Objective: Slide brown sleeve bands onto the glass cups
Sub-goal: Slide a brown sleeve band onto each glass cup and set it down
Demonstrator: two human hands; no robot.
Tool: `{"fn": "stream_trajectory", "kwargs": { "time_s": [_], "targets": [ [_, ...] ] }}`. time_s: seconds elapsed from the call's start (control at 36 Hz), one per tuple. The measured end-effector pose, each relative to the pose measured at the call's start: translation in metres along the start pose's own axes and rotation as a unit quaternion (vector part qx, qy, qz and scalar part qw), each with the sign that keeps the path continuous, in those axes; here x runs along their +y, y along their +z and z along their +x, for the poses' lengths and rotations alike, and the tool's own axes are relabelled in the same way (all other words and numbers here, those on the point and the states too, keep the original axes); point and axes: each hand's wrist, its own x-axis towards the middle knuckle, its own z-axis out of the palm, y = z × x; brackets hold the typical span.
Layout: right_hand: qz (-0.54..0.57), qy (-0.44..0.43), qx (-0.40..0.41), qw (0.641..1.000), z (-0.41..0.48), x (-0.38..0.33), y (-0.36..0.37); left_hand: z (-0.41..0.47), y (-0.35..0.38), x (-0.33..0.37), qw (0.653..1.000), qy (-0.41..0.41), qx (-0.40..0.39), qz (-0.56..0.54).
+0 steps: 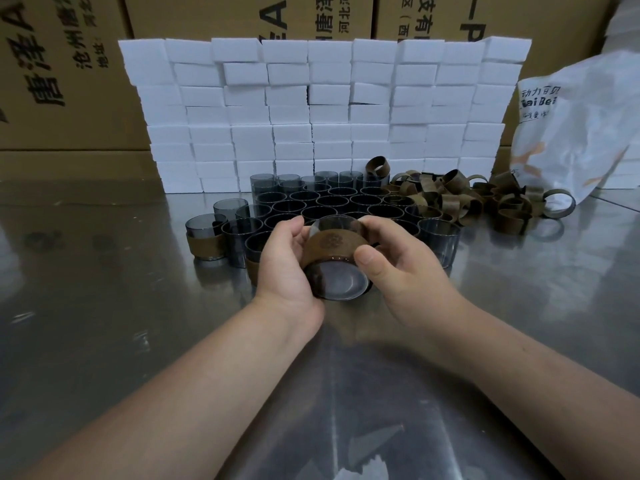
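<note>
Your left hand [287,268] and right hand [394,271] are both curled round one glass cup [341,284]. You hold it tipped on its side above the middle of the worktop [104,306], with its base turned toward you. A brown sleeve band [332,244] sits round the cup's wall. Your right thumb rests at the band's near edge, and your left fingers wrap the other side.

Just beyond your hands stands a crowd of bare cups [332,202], packed close together. At its left end a banded cup [206,242] stands upright. To its right lies a heap of loose bands [467,199].

Toward the worktop's far edge rises a wall of white foam blocks [325,109], with cardboard boxes [69,64] behind it. A white plastic bag [581,133] sits at the far right corner.
</note>
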Motion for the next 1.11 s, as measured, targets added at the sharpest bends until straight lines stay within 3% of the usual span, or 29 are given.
{"fn": "stream_trajectory", "kwargs": {
  "time_s": [0.5, 1.11],
  "targets": [
    [0.086, 0.013, -0.02, 0.996, -0.0014, 0.0023, -0.0011, 0.0003, -0.0009, 0.0018, 0.999, -0.032, -0.017, 0.016],
    [0.096, -0.009, -0.032, 0.995, -0.0011, 0.003, -0.0027, 0.0013, -0.0009, 0.0056, 0.999, -0.049, -0.014, 0.016]
  ]
}}
